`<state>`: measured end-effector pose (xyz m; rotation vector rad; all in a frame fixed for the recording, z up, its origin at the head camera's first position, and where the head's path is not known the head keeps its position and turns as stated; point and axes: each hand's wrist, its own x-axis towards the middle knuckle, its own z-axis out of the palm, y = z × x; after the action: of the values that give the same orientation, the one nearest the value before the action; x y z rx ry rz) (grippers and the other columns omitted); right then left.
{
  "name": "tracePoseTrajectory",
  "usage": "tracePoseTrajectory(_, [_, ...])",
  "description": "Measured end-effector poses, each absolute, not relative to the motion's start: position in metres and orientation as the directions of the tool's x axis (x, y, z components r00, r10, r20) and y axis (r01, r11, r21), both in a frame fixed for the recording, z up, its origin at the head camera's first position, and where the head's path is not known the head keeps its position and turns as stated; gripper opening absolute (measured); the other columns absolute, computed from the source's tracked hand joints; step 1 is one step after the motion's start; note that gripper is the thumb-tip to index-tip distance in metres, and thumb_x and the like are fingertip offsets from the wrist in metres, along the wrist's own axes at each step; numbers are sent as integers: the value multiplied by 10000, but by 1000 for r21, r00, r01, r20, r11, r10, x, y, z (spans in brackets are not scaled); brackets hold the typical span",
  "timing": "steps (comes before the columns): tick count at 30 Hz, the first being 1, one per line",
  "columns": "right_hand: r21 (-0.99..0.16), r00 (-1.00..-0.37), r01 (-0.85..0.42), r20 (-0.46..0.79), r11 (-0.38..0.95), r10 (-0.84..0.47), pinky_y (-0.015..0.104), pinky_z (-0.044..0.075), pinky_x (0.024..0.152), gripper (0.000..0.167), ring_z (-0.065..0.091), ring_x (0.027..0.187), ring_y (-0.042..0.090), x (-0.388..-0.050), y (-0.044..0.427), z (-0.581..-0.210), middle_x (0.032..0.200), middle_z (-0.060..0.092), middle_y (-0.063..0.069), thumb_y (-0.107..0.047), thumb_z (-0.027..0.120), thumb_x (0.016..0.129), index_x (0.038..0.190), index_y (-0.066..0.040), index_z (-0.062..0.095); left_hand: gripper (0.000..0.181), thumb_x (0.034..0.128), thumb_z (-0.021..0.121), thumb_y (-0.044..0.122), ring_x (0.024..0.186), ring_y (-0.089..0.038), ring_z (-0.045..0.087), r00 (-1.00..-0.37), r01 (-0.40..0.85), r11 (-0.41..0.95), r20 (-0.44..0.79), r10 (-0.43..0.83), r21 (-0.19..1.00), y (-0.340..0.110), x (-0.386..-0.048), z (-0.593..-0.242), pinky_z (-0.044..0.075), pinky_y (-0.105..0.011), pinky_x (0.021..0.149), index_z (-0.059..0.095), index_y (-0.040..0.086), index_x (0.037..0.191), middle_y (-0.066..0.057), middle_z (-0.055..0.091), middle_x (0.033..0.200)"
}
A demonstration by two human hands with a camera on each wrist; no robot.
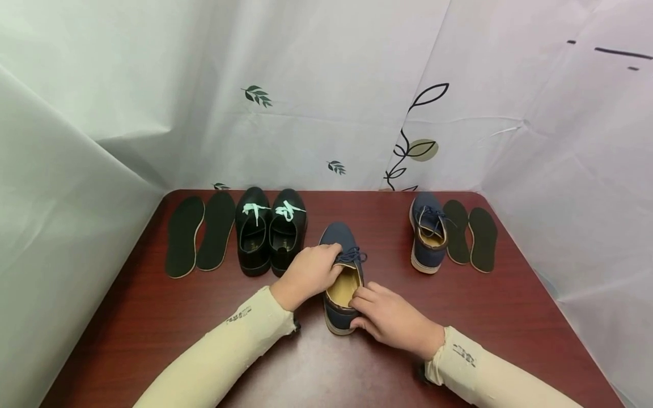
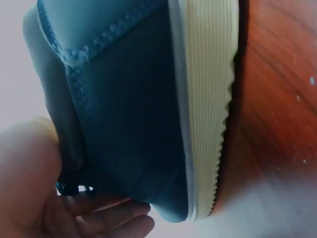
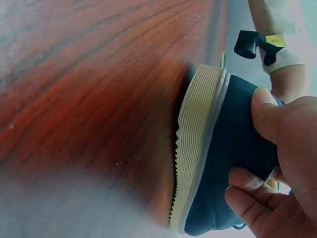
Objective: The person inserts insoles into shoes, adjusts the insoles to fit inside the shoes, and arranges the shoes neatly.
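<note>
A dark blue lace-up shoe (image 1: 337, 233) with a cream ribbed sole (image 3: 197, 116) and a tan inside stands on the table, toe pointing away. My left hand (image 1: 309, 270) grips it near the laces, thumb toward the opening; the left wrist view shows that hand (image 2: 99, 208) curled about the upper. At the heel end, my right hand (image 1: 390, 317) pinches the collar on the right side. In the right wrist view this hand (image 3: 287, 158) has its thumb on the heel and fingers along the side. The matching blue shoe (image 1: 427, 262) stands at the right.
Two dark insoles (image 1: 482, 239) lie beside the matching shoe. At the left are two larger dark insoles (image 1: 185, 237) and a pair of black shoes (image 1: 253, 262) with pale laces. White sheets (image 1: 326, 79) hang behind and beside the reddish-brown table (image 1: 153, 345).
</note>
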<state>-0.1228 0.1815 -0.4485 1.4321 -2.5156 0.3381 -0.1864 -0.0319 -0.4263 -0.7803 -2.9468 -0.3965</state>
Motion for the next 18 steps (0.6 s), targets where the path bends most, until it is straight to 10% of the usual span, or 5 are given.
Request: tracePoseTrajectory(18, [-94,-501,-861,313,499,-807,291,441,786,198,484,869,108,-122,180,-447,1000,576,-89,-376,650,969,1015,-184,628,311,1022,558,334,1081,-240,678,-896,440,830,108,430,343,-33,-184,-439,550,-410,895,622,118,1235,-51,659,1241])
